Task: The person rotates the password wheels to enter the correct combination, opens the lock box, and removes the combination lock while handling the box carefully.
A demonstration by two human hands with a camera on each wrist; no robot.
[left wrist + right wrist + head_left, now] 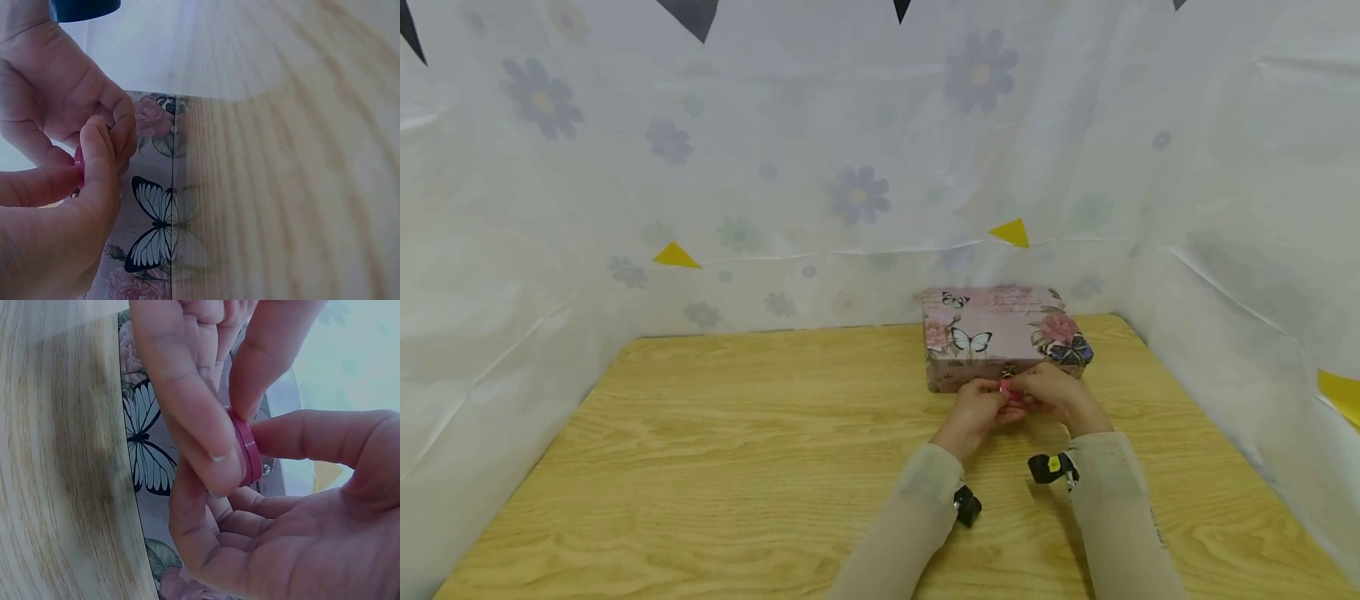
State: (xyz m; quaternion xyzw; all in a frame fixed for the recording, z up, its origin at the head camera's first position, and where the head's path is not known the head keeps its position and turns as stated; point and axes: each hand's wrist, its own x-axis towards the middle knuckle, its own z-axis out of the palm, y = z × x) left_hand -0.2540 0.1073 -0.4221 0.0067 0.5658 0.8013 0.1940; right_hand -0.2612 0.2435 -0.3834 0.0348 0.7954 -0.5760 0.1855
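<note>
A pink floral tin box [1000, 329] with butterflies lies with its lid down at the table's back right. At its front clasp [1008, 370], my two hands meet over a small red, flat, rounded piece [248, 449] with a seam. My left hand [976, 414] pinches it between thumb and bent fingers; the left wrist view shows the same red piece [79, 166] there. Opposite, my right hand [1056, 392] has its thumb [300, 434] against the piece and its fingers curled behind. A tiny shiny metal bit [266, 470] shows beside it. Fingers hide most of the piece.
The box stands on a wood-grain table [737, 450], close to the white flowered sheet [775, 192] that hangs behind. More white sheeting [1262, 250] rises along the sides. Black wrist cameras [1051, 468] sit on both sleeves.
</note>
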